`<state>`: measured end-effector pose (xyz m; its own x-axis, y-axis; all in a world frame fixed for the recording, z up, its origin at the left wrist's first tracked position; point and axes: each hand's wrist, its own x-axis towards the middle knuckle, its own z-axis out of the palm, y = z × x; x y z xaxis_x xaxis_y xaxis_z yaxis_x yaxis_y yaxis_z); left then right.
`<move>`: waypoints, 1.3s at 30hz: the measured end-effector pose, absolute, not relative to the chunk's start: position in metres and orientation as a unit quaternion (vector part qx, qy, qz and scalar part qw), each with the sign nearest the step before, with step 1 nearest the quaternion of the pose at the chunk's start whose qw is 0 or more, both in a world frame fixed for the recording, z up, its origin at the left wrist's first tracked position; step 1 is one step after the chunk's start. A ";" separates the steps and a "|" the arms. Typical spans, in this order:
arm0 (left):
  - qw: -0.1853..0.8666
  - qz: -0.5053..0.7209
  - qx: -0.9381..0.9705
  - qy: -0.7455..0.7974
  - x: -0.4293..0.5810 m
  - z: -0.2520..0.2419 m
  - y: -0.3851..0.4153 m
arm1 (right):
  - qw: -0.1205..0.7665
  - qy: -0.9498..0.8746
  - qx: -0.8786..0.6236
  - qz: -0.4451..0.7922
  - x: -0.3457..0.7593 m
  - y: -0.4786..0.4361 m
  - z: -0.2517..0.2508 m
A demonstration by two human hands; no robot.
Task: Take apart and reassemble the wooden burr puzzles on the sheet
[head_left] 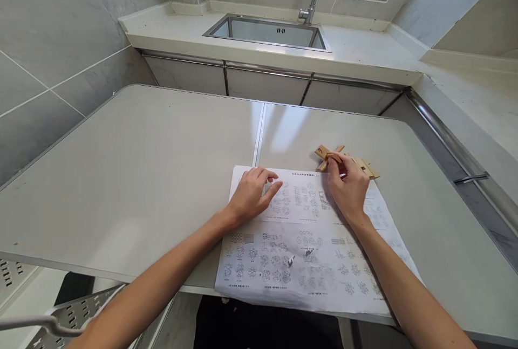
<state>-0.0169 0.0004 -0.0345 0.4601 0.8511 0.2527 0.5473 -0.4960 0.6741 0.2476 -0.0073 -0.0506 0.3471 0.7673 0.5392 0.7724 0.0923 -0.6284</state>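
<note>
A large printed sheet point(283, 262) with rows of small line diagrams lies on the table. My left hand point(254, 193) rests over its upper left part, thumb and fingers apart, holding nothing. Beyond the sheet's top right edge is a small pile of wooden puzzle pieces point(370, 168), flat notched sticks, some crossing each other. My right hand point(348, 182) is at this pile, thumb and fingers pinched on a wooden puzzle piece point(322, 151) with a dark mark at its end. The fingers hide part of the pile.
The folding table point(162, 165) has a seam down its middle. Behind it stands a counter with a sink point(267, 33) and a faucet point(309, 12). Perforated chairs are at the lower left. The sheet overhangs the table's near edge, and tiled walls flank the table.
</note>
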 end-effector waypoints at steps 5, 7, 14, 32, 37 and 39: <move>0.258 0.290 0.817 0.427 -0.018 -0.036 0.001 | 0.534 -0.566 -0.626 0.055 0.241 -0.012 -0.040; 0.256 0.289 0.818 0.425 -0.018 -0.036 0.001 | 0.553 -0.567 -0.601 0.112 0.235 -0.015 -0.035; 0.282 0.337 0.799 0.411 -0.018 -0.035 -0.002 | 0.535 -0.570 -0.513 0.354 0.207 -0.031 -0.024; 0.438 0.347 0.765 0.320 -0.021 -0.013 0.000 | 0.465 -0.543 -0.429 0.552 0.195 -0.039 -0.022; 0.428 0.350 0.771 0.317 -0.021 -0.014 0.000 | 0.466 -0.540 -0.433 0.551 0.193 -0.039 -0.020; 0.424 0.351 0.774 0.312 -0.021 -0.015 0.000 | 0.463 -0.542 -0.433 0.552 0.193 -0.039 -0.020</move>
